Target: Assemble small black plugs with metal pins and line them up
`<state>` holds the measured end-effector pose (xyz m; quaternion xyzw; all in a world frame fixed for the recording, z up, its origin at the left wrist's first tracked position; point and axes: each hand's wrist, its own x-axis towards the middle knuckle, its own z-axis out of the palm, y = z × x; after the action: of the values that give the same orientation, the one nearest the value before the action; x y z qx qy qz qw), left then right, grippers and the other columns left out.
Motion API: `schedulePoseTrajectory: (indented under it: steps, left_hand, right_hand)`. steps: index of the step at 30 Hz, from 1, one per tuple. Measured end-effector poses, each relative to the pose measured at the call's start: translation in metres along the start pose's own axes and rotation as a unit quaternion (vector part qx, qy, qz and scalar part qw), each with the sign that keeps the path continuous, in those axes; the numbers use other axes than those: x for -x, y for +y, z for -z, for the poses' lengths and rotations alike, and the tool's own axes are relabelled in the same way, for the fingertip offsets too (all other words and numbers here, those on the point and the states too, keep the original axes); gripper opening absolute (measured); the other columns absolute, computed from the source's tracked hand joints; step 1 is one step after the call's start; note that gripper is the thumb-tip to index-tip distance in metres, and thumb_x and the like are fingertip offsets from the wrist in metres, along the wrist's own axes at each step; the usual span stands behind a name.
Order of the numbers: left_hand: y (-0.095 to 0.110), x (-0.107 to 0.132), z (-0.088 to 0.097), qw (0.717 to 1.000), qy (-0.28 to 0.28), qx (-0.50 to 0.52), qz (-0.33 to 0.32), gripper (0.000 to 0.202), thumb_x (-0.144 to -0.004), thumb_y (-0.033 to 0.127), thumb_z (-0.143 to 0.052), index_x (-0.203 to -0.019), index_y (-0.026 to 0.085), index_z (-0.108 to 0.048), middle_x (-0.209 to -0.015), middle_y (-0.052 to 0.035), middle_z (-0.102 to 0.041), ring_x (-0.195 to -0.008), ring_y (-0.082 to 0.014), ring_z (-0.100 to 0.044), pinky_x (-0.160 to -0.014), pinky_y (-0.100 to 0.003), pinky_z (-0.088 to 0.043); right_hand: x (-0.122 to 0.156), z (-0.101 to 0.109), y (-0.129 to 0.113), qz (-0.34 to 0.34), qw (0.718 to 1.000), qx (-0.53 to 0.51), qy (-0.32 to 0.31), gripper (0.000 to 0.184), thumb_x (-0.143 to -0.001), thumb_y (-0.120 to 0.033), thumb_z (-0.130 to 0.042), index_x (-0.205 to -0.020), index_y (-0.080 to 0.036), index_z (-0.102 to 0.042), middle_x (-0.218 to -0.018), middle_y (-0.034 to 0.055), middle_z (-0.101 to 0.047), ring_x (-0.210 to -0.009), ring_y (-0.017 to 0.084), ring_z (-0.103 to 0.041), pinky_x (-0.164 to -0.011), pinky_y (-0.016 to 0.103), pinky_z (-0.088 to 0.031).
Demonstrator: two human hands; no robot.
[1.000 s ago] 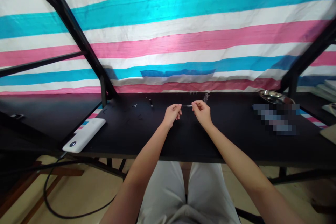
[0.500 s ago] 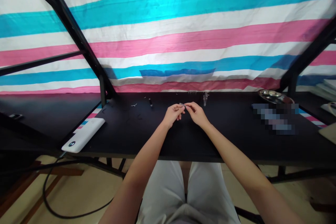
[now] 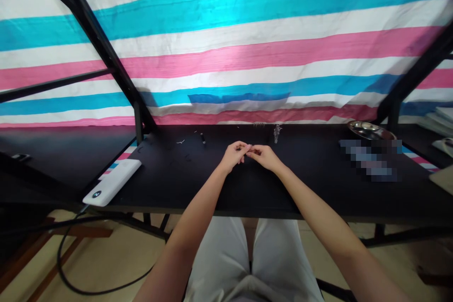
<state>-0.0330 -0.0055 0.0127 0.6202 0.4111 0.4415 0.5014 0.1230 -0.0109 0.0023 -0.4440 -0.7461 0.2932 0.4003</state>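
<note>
Over the middle of the black table [image 3: 170, 179], my left hand [image 3: 235, 155] and my right hand [image 3: 264, 156] meet at the fingertips. Both are closed in a pinch. Whatever they hold between them is tiny and mostly covered by the fingers, so I cannot make out its kind. Behind my right hand lies a small clear, greyish cluster [image 3: 276, 134] with thin white strands at its top. To the left of my hands stands a short black stick-like piece [image 3: 203, 138] with a pale end.
A white power bank [image 3: 113, 183] with a cable lies at the left edge. At the right sit a shiny metal dish [image 3: 371, 130] and a blurred-out item [image 3: 370, 160]. White scraps [image 3: 180, 141] lie at the back left. Black frame bars [image 3: 116, 63] rise before a striped sheet [image 3: 226, 52].
My right hand has shifted slightly down, its fingers now lower against my left fingertips. The small greyish piece that showed between the fingers is now mostly hidden.
</note>
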Motion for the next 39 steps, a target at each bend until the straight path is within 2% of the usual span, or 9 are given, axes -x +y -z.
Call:
schedulePoseTrajectory:
  steps: [4,8,13,16,23,25,30,36,39]
  left_hand:
    - [-0.002,0.0,-0.002,0.999,-0.008,-0.024,0.022,0.03,-0.077,0.045,-0.056,-0.081,0.015,-0.052,-0.06,0.0042,-0.051,-0.035,-0.0031,-0.044,-0.032,-0.014,-0.027]
    - [-0.006,-0.001,-0.002,0.998,0.006,-0.062,0.016,0.027,-0.082,0.044,-0.047,-0.084,0.017,-0.049,-0.063,0.004,-0.053,-0.035,-0.0029,-0.042,-0.035,-0.015,-0.028]
    - [-0.012,0.001,0.0,0.972,0.041,-0.216,-0.078,0.019,-0.083,0.035,-0.046,-0.081,0.018,-0.055,-0.059,0.0038,-0.054,-0.046,-0.0063,-0.047,-0.05,-0.018,-0.036]
    - [-0.014,0.003,0.0,0.956,0.049,-0.271,-0.103,0.019,-0.083,0.033,-0.045,-0.081,0.019,-0.058,-0.057,0.0033,-0.054,-0.051,-0.0082,-0.048,-0.054,-0.019,-0.037]
    - [-0.016,0.002,0.0,0.946,0.041,-0.304,-0.106,0.02,-0.083,0.031,-0.044,-0.082,0.019,-0.06,-0.057,0.0028,-0.055,-0.051,-0.0094,-0.048,-0.055,-0.02,-0.035]
    - [-0.015,0.001,0.0,0.944,0.036,-0.309,-0.11,0.02,-0.083,0.031,-0.044,-0.081,0.019,-0.06,-0.056,0.0027,-0.054,-0.052,-0.0096,-0.048,-0.055,-0.02,-0.035]
    - [-0.015,0.002,0.0,0.945,0.03,-0.307,-0.107,0.02,-0.083,0.031,-0.045,-0.081,0.019,-0.061,-0.056,0.0022,-0.054,-0.052,-0.0104,-0.049,-0.054,-0.021,-0.035]
    - [-0.016,0.002,0.0,0.942,0.027,-0.314,-0.112,0.02,-0.082,0.03,-0.045,-0.08,0.019,-0.061,-0.056,0.0021,-0.054,-0.051,-0.0102,-0.048,-0.054,-0.021,-0.035]
    - [-0.016,0.002,0.0,0.94,0.028,-0.319,-0.114,0.02,-0.082,0.03,-0.045,-0.08,0.019,-0.062,-0.056,0.002,-0.055,-0.052,-0.0103,-0.048,-0.054,-0.021,-0.035]
  right_hand:
    - [0.001,-0.002,0.002,-0.028,0.999,-0.003,-0.034,0.032,-0.072,-0.046,-0.058,-0.066,-0.015,-0.059,-0.055,-0.0031,-0.05,-0.049,0.008,-0.04,-0.049,0.022,-0.033]
    - [0.001,0.002,0.004,-0.022,0.997,0.077,-0.023,0.029,-0.074,-0.042,-0.056,-0.061,-0.017,-0.055,-0.053,-0.0042,-0.05,-0.049,0.008,-0.041,-0.051,0.021,-0.033]
    - [-0.001,0.02,0.009,-0.066,0.967,0.239,0.052,0.021,-0.078,-0.036,-0.053,-0.067,-0.019,-0.061,-0.067,0.002,-0.063,-0.061,0.013,-0.054,-0.057,0.024,-0.036]
    - [-0.001,0.03,0.016,-0.117,0.949,0.278,0.096,0.019,-0.079,-0.035,-0.053,-0.075,-0.02,-0.064,-0.074,0.0041,-0.066,-0.067,0.016,-0.059,-0.058,0.024,-0.038]
    - [-0.002,0.048,0.03,-0.212,0.918,0.303,0.143,0.019,-0.078,-0.035,-0.054,-0.076,-0.021,-0.065,-0.075,0.0062,-0.067,-0.074,0.021,-0.062,-0.061,0.027,-0.039]
    - [-0.002,0.049,0.031,-0.205,0.92,0.296,0.157,0.02,-0.079,-0.036,-0.053,-0.076,-0.02,-0.065,-0.076,0.006,-0.067,-0.073,0.02,-0.061,-0.061,0.027,-0.039]
    - [-0.004,0.044,0.035,-0.131,0.931,0.284,0.19,0.024,-0.081,-0.038,-0.048,-0.081,-0.019,-0.064,-0.078,0.006,-0.066,-0.075,0.019,-0.06,-0.063,0.026,-0.04]
    - [-0.006,0.037,0.044,-0.184,0.927,0.295,0.14,0.021,-0.08,-0.035,-0.05,-0.082,-0.021,-0.065,-0.08,0.0061,-0.067,-0.074,0.02,-0.061,-0.061,0.027,-0.04]
    - [-0.006,0.036,0.044,-0.193,0.926,0.292,0.143,0.021,-0.079,-0.036,-0.051,-0.083,-0.021,-0.066,-0.081,0.0061,-0.068,-0.074,0.019,-0.062,-0.06,0.026,-0.04]
